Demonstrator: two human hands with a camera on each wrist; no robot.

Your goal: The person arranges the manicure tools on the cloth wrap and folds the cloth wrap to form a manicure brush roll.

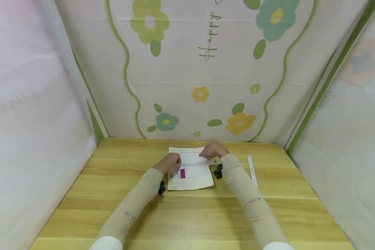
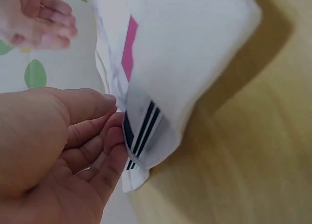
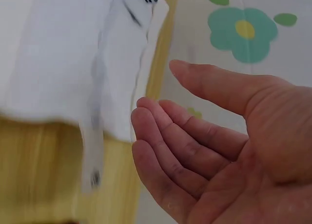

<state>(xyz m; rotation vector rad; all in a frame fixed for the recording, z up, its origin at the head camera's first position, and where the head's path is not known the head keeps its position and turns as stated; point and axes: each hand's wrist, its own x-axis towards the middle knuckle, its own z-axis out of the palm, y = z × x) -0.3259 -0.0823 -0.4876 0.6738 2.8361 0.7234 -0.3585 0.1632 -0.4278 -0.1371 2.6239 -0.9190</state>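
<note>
A cream-white fabric wallet [image 1: 192, 182] lies unfolded at the table's far side. Its lower flap has a pocket, where a magenta patch [image 1: 182, 173] shows; a strap [image 3: 92, 156] with a snap button sticks out from its right side. At the wallet's left part, my left hand [image 1: 169, 163] pinches the pocket edge beside a dark-striped piece [image 2: 145, 129]; what lies between the fingertips is partly hidden. My right hand [image 1: 214, 150] hovers by the upper right edge. The right wrist view shows its fingers loosely bent, thumb apart, holding nothing.
A slim white strip [image 1: 252, 170] with dark lettering lies on the wooden table [image 1: 187, 218], right of the wallet. Behind the table hangs a flower-printed cloth [image 1: 175, 76], with more cloth on both sides.
</note>
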